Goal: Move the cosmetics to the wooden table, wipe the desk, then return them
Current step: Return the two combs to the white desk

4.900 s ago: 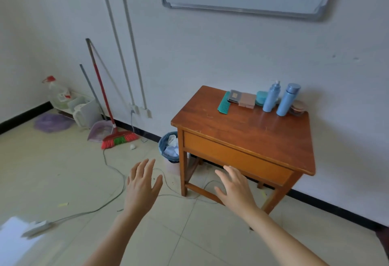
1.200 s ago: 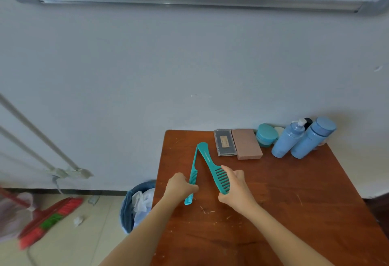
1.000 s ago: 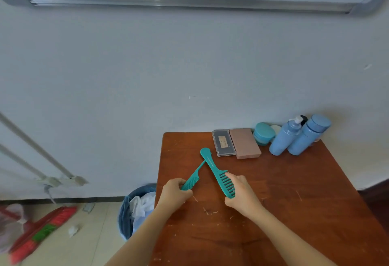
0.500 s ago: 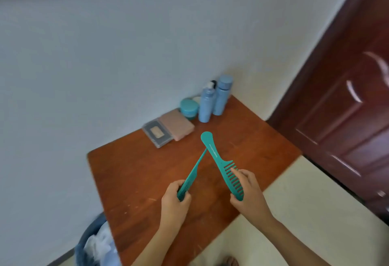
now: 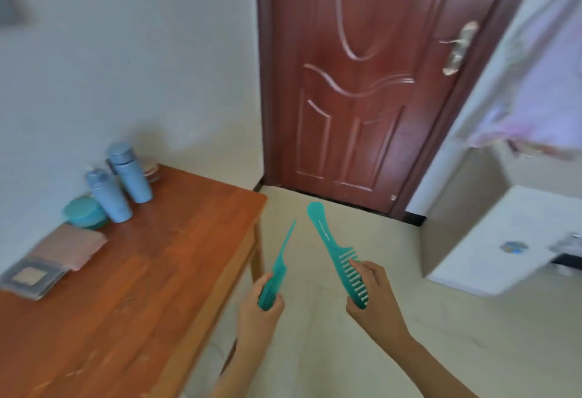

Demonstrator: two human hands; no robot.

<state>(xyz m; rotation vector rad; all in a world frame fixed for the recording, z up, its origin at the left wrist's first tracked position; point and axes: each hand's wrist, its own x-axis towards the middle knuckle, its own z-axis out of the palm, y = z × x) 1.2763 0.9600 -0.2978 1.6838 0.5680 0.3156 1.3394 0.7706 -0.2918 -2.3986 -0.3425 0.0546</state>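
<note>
My left hand [image 5: 259, 306] grips a teal tail comb [image 5: 278, 267] by its toothed end, its thin tail pointing up. My right hand [image 5: 374, 298] holds a teal wide-tooth comb [image 5: 332, 248] by the teeth, its handle pointing up and left. Both combs hang over the floor, to the right of the wooden table [image 5: 151, 271]. At the table's back by the wall stand two blue bottles [image 5: 121, 186], a teal jar [image 5: 85, 213], a pink case [image 5: 71, 248] and a grey case [image 5: 31, 278].
A dark red door [image 5: 362, 82] is shut straight ahead. A white desk [image 5: 510, 240] stands at the right with small items on its far edge. Pale floor tiles [image 5: 315, 334] lie between the table and the desk.
Both hands lifted the combs off the wooden table and carried them to the right, past its edge. The view swung right, bringing the door and the white desk into sight.
</note>
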